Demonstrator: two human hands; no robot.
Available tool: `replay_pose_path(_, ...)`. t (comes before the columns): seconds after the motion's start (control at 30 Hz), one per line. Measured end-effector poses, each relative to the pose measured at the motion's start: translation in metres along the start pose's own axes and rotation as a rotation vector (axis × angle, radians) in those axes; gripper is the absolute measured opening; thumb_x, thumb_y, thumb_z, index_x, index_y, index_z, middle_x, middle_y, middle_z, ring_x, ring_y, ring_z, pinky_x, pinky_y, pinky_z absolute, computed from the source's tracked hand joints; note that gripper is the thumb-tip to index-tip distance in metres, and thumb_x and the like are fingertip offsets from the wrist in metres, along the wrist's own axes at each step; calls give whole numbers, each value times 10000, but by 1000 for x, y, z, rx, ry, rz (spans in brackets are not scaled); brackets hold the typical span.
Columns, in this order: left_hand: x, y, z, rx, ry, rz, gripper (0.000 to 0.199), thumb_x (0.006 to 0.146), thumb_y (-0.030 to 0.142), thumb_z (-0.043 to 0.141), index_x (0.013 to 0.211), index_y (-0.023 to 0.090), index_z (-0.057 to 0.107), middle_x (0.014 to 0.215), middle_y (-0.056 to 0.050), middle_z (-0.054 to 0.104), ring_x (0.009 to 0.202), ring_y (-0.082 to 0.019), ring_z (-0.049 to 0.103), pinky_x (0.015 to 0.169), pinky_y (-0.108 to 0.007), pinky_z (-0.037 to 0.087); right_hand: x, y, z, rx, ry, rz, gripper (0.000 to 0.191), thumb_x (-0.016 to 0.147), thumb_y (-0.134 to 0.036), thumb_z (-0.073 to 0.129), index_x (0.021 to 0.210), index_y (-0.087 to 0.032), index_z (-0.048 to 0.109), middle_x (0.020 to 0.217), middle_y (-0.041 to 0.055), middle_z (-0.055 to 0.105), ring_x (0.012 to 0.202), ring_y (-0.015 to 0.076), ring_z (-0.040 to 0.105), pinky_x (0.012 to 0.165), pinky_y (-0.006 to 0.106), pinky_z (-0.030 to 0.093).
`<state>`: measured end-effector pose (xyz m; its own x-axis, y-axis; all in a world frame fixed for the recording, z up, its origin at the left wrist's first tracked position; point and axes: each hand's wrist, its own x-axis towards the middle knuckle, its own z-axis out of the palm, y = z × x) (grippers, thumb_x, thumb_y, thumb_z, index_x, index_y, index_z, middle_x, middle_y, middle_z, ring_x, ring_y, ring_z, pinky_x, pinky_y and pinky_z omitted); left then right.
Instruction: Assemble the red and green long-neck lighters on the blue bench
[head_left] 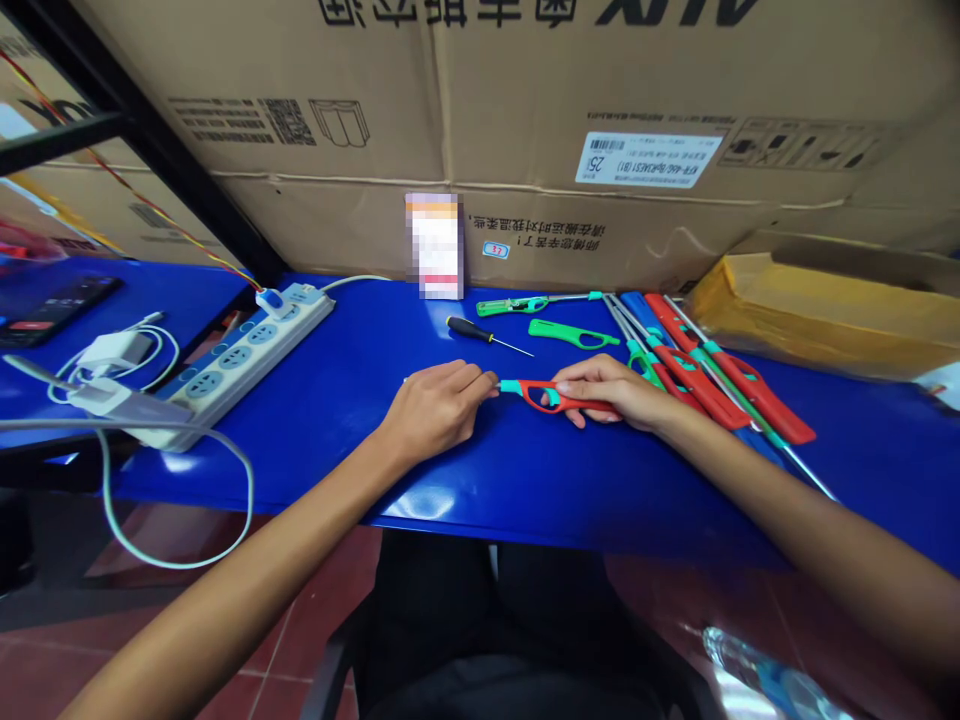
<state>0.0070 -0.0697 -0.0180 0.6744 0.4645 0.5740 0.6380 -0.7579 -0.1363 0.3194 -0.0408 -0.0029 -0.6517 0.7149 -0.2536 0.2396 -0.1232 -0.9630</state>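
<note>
Both my hands hold one red gas lighter (pixel 531 397) with teal parts, level above the blue table (pixel 322 430). Closed around its metal tube at the left end is my left hand (pixel 439 405), which hides most of the tube. My right hand (pixel 611 390) grips the red handle from the right, its thumb on top. Beyond the hands lie a black-handled screwdriver (pixel 472 330), a green lighter (pixel 514 306) whose casing looks partly open, and a loose green handle shell (pixel 570 333). Several more lighters, among them a red lighter (pixel 757 395), are piled beside my right forearm.
A white power strip (pixel 247 360) with a charger (pixel 116 350) and cables lies on the left, near a phone (pixel 64 308). Large cardboard boxes (pixel 517 110) wall off the back. An open yellow-brown carton (pixel 825 320) stands at the right. A card (pixel 437 245) leans against the cardboard.
</note>
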Motion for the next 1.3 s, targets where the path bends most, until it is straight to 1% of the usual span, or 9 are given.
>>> replay_pose_path(0.13, 3, 3, -1, 8, -25, 7, 247, 1189, 183, 493, 1132, 153, 731, 877, -38, 730, 760, -190, 662, 658, -342, 531, 0, 0, 0, -21, 7, -5, 451, 1002, -586, 765, 914, -145, 759, 661, 30, 737, 393, 58, 356, 389, 266, 141)
replay_pose_path(0.3, 8, 10, 3, -178, -102, -2, 320, 1212, 323, 506, 1395, 112, 662, 1145, -113, 794, 971, -230, 763, 832, -378, 648, 3, -3, 9, -107, -19, -28, 480, 1029, -627, 718, 954, -155, 764, 696, 22, 741, 425, 74, 413, 401, 254, 225)
replay_pose_path(0.47, 6, 7, 7, -310, -173, -33, 312, 1211, 253, 488, 1444, 128, 655, 1226, -120, 807, 1107, -236, 794, 921, -370, 672, 5, -3, 13, -170, -23, -57, 482, 1047, -630, 700, 973, -161, 781, 693, 10, 732, 451, 82, 429, 424, 254, 258)
replay_pose_path(0.63, 6, 5, 5, -155, -211, -79, 316, 1204, 281, 498, 1368, 131, 722, 1036, -93, 809, 886, -239, 787, 792, -382, 637, 5, -2, 15, -233, 38, -113, 475, 1063, -625, 675, 930, -175, 752, 655, -11, 696, 475, 87, 441, 463, 252, 289)
replay_pose_path(0.9, 8, 10, 7, -274, -135, -130, 308, 1107, 143, 526, 1284, 151, 778, 1017, -81, 825, 879, -236, 791, 755, -365, 617, 4, 0, 25, -282, 123, -156, 450, 1053, -586, 677, 898, -170, 751, 621, -24, 656, 488, 92, 425, 504, 271, 296)
replay_pose_path(1.03, 7, 9, 8, -234, -114, -113, 310, 1114, 135, 518, 1292, 144, 771, 1018, -86, 826, 883, -229, 786, 776, -360, 620, 5, -2, 28, -314, 150, -199, 414, 1068, -537, 675, 898, -169, 755, 628, -20, 659, 517, 95, 449, 528, 261, 323)
replay_pose_path(1.13, 7, 9, 6, -156, -62, -75, 286, 1146, 144, 529, 1326, 135, 750, 1112, -92, 844, 903, -221, 780, 800, -362, 619, 3, -5, 24, -213, 68, -151, 326, 1038, -484, 746, 1063, -161, 774, 793, 21, 756, 539, 93, 513, 515, 245, 378)
replay_pose_path(1.23, 7, 8, 3, -67, 6, -4, 290, 1151, 118, 543, 1376, 135, 726, 1220, -86, 851, 962, -220, 778, 828, -366, 615, -1, -6, 14, 101, -161, -30, 513, 955, -436, 850, 1386, -218, 677, 1215, 95, 793, 611, 117, 657, 484, 250, 467)
replay_pose_path(1.3, 7, 5, 2, -43, 29, 27, 302, 1156, 113, 540, 1395, 145, 720, 1265, -87, 849, 1032, -223, 781, 890, -374, 621, -4, -4, 9, 231, -294, 27, 555, 946, -406, 864, 1425, -244, 635, 1227, 89, 780, 509, 70, 548, 396, 230, 361)
